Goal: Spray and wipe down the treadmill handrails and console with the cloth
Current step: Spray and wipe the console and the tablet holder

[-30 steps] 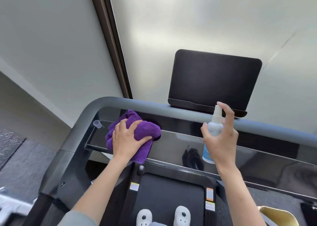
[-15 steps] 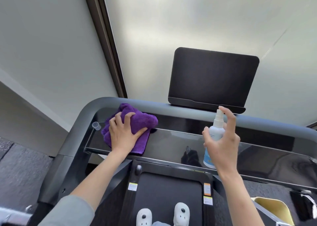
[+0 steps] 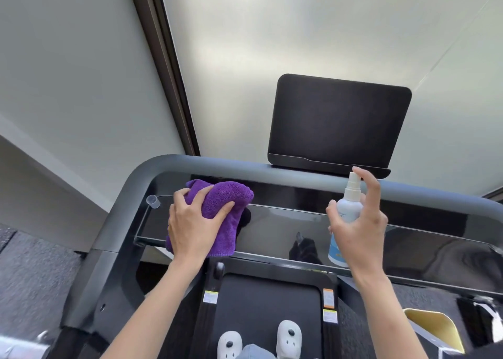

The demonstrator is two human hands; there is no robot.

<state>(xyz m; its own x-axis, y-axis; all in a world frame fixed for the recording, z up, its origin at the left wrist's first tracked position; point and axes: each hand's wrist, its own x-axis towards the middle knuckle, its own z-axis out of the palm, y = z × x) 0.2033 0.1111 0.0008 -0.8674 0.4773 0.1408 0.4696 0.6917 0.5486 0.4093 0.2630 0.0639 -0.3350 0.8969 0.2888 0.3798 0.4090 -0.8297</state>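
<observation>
My left hand (image 3: 194, 226) presses a bunched purple cloth (image 3: 226, 211) flat against the glossy black console panel (image 3: 283, 228) of the treadmill, near its left end. My right hand (image 3: 359, 228) holds a small white spray bottle (image 3: 347, 209) upright over the panel's middle, index finger resting on the nozzle top. The grey handrail (image 3: 272, 168) curves around the console's back and left side. A dark tablet holder (image 3: 337, 121) stands on the rail behind the bottle.
A small clear bottle cap (image 3: 153, 201) sits on the console's left corner. The black belt (image 3: 266, 312) runs below, with two white slippers (image 3: 289, 337) on it. A gold-lined box (image 3: 435, 331) stands at lower right. A frosted window and dark frame (image 3: 168, 67) lie ahead.
The left hand slid the cloth back and forth over the console's left end and it now lies a little further right. The right hand with the bottle stayed in place.
</observation>
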